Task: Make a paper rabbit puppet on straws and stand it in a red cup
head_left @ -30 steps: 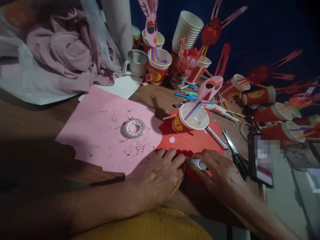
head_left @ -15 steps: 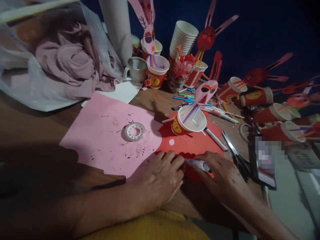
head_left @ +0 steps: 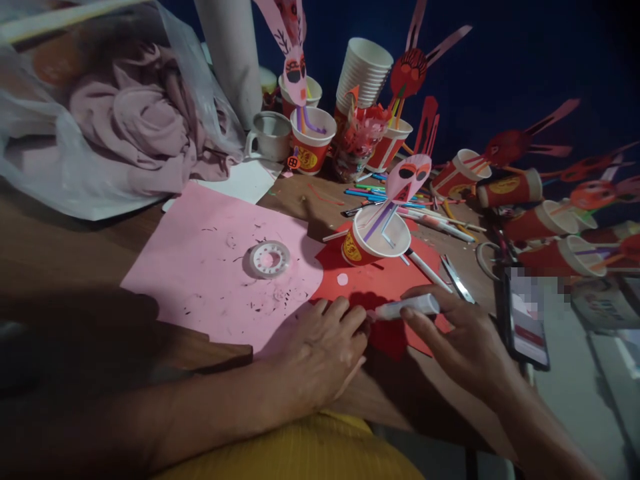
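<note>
My right hand grips a slim white tube with a narrow tip; whether it is glue or a marker I cannot tell. The tip points left at the fingers of my left hand. That hand is curled at the near edge of the red paper, fingers together, and whatever it pinches is hidden beneath. A small pale pink paper circle lies on the red sheet. Just behind stands a paper cup with a pink rabbit face on straws.
On the left, a pink sheet bears a white tape roll and dark scraps. Scissors and a phone lie rightward. Behind are pens, stacked cups, a mug and a plastic bag.
My right hand has shifted slightly right and up, and the white tube now lies flatter with more of it showing. My left hand has barely moved.
</note>
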The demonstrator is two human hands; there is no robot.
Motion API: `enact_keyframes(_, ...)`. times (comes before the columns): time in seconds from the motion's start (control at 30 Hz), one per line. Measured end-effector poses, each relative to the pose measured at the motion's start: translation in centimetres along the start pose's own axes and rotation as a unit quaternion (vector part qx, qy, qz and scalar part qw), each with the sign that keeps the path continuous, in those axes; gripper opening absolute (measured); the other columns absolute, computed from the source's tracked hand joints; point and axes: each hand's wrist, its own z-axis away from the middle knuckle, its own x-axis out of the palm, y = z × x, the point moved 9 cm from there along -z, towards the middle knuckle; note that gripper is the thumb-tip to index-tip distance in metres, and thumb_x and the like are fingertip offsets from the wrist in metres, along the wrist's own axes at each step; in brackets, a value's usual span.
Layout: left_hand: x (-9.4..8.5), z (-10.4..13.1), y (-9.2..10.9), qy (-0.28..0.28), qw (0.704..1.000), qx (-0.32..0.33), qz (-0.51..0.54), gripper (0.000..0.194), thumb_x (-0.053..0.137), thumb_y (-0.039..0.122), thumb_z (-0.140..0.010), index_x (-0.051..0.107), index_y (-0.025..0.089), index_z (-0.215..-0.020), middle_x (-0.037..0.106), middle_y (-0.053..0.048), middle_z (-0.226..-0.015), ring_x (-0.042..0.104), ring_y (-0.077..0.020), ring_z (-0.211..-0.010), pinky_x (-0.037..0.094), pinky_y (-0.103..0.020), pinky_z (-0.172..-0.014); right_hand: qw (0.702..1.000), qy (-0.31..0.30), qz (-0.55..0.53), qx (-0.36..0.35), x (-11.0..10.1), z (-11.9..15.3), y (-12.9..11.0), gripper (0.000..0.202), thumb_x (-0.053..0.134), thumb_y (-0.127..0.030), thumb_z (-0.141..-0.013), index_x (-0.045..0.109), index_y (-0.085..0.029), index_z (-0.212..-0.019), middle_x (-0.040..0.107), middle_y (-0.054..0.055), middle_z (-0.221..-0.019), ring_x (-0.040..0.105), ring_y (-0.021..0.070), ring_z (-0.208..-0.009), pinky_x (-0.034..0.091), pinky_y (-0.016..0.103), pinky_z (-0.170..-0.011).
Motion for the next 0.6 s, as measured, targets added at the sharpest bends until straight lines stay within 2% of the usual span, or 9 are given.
enact_keyframes(0.1, 0.0, 0.0, 0.0, -0.007, 1.000, -0.002, 0.001, 0.020, 0.042, 0.032, -0.085, 0.055, 0.017, -0.087, 0.054, -0.005, -0.096, 0.047, -0.0217, -0.085, 0.033, -0.034, -0.066, 0.999, 0.046, -0.012, 0.002, -1.2, 0.1, 0.4, 0.014, 0.051, -0.033, -0.081, 0.059, -0.021, -0.083, 0.065, 0.001, -0.074, 0.060, 0.0149, -0.066, 0.047, 0.024, -0.056)
enact_keyframes(0.23, 0.0, 0.2, 0.1, 0.004, 1.000, 0.003, 0.008, 0.025, 0.040, 0.032, -0.086, 0.054, 0.015, -0.100, 0.056, -0.007, -0.098, 0.048, -0.0217, -0.088, 0.036, -0.034, -0.068, 0.996, 0.084, -0.012, 0.004, -1.7, 0.2, 0.5, 0.014, 0.053, -0.032, -0.080, 0.058, -0.020, -0.087, 0.064, 0.002, -0.078, 0.060, 0.0161, -0.070, 0.047, 0.026, -0.061)
enact_keyframes(0.33, -0.2, 0.6, -0.1, 0.016, 0.999, -0.003, 0.046, 0.027, 0.041, 0.030, -0.086, 0.053, 0.012, -0.102, 0.058, -0.008, -0.098, 0.049, -0.0217, -0.088, 0.039, -0.034, -0.071, 0.996, 0.092, -0.002, -0.012, -1.3, 0.1, -0.2, 0.013, 0.053, -0.029, -0.080, 0.058, -0.020, -0.088, 0.065, 0.003, -0.081, 0.061, 0.0166, -0.073, 0.048, 0.027, -0.065)
enact_keyframes(0.43, -0.9, 1.2, -0.8, 0.046, 0.994, -0.017, 0.093, 0.024, 0.042, 0.027, -0.085, 0.055, 0.012, -0.099, 0.058, -0.009, -0.102, 0.049, -0.0222, -0.093, 0.040, -0.035, -0.075, 0.995, 0.092, 0.015, -0.040, -0.7, -0.3, -1.1, 0.013, 0.052, -0.028, -0.081, 0.057, -0.020, -0.090, 0.065, 0.003, -0.083, 0.061, 0.0157, -0.072, 0.048, 0.025, -0.061)
enact_keyframes(0.53, -1.8, 1.7, -1.9, 0.084, 0.992, -0.034, 0.085, 0.023, 0.042, 0.027, -0.085, 0.055, 0.012, -0.098, 0.057, -0.010, -0.108, 0.047, -0.0240, -0.100, 0.040, -0.037, -0.079, 0.990, 0.097, 0.054, -0.083, -0.1, -0.8, -2.3, 0.015, 0.053, -0.027, -0.082, 0.056, -0.020, -0.094, 0.066, 0.004, -0.085, 0.062, 0.0158, -0.073, 0.048, 0.025, -0.061)
enact_keyframes(0.6, -1.8, 1.8, -2.8, 0.084, 0.993, -0.052, 0.061, 0.024, 0.043, 0.028, -0.085, 0.056, 0.013, -0.097, 0.055, -0.011, -0.112, 0.046, -0.0249, -0.102, 0.040, -0.038, -0.080, 0.984, 0.101, 0.087, -0.121, 0.3, -1.0, -3.2, 0.015, 0.053, -0.027, -0.082, 0.056, -0.019, -0.095, 0.067, 0.004, -0.086, 0.062, 0.0165, -0.074, 0.048, 0.028, -0.064)
